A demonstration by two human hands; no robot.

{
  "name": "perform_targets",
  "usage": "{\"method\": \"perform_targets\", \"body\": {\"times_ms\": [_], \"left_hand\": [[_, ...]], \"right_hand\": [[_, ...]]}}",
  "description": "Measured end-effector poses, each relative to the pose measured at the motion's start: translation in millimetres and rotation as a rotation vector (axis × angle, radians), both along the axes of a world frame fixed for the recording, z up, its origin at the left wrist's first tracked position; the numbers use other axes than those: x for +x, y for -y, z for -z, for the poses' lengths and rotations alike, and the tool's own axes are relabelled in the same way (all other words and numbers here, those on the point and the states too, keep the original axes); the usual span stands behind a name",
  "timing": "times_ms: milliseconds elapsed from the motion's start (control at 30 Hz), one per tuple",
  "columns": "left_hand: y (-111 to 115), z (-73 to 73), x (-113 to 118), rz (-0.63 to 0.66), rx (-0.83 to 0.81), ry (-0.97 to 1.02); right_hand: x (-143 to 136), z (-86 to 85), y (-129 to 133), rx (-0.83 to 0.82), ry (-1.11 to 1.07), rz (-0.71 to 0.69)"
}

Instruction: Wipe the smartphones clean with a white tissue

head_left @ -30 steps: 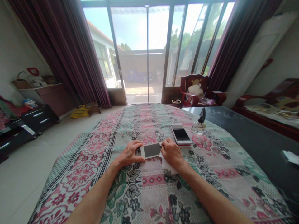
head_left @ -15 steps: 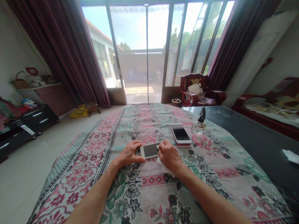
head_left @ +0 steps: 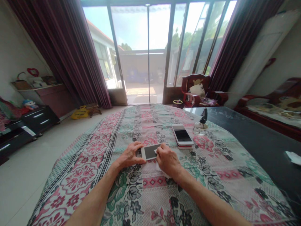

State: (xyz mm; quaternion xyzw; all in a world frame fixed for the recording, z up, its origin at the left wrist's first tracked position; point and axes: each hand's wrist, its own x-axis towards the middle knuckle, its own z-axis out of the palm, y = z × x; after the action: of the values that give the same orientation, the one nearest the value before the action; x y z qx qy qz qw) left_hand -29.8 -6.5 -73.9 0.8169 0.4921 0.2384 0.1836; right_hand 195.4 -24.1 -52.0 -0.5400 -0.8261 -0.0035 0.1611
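A white-framed smartphone (head_left: 150, 152) lies screen up on the patterned tablecloth (head_left: 155, 194). My left hand (head_left: 130, 153) grips its left end, thumb at the near edge and fingers at the far edge. Over the phone's right part is my right hand (head_left: 168, 160), its fingers closed on a white tissue (head_left: 162, 171). A corner of the tissue touches the dark screen, and the rest hangs out under the palm. Beyond my right hand lies a second white phone (head_left: 182, 135) on top of something with a red edge.
A clear glass spray bottle (head_left: 200, 127) with a black top stands right of the second phone. Alongside runs a dark tabletop (head_left: 249, 131) with a white paper (head_left: 293, 157) on it. A wooden armchair (head_left: 196, 89) stands near the glass doors.
My right hand has slid a little to the left across the phone's screen with the tissue. My left hand and the phone have stayed in place.
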Motion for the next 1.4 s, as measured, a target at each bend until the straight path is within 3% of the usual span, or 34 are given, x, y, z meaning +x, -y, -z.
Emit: {"method": "perform_targets", "body": {"times_ms": [200, 500, 900, 1167, 1400], "left_hand": [[1, -3.0, 1, 0.008, -0.015, -0.002], [0, 1.7, 0, -0.004, -0.001, 0.001], [0, -0.5, 1, -0.002, 0.01, -0.017], [-1, 2.2, 0, 0.008, 0.012, -0.004], [-1, -0.1, -1, 0.025, -0.01, 0.004]], "right_hand": [[21, -4.3, -17, 0.016, 0.001, 0.15], [1, 4.1, 7, 0.046, 0.02, 0.036], [17, -4.4, -5, 0.019, 0.026, 0.175], [2, 2.2, 9, 0.013, 0.025, 0.022], [22, -1.9, -11, 0.007, 0.012, 0.18]]}}
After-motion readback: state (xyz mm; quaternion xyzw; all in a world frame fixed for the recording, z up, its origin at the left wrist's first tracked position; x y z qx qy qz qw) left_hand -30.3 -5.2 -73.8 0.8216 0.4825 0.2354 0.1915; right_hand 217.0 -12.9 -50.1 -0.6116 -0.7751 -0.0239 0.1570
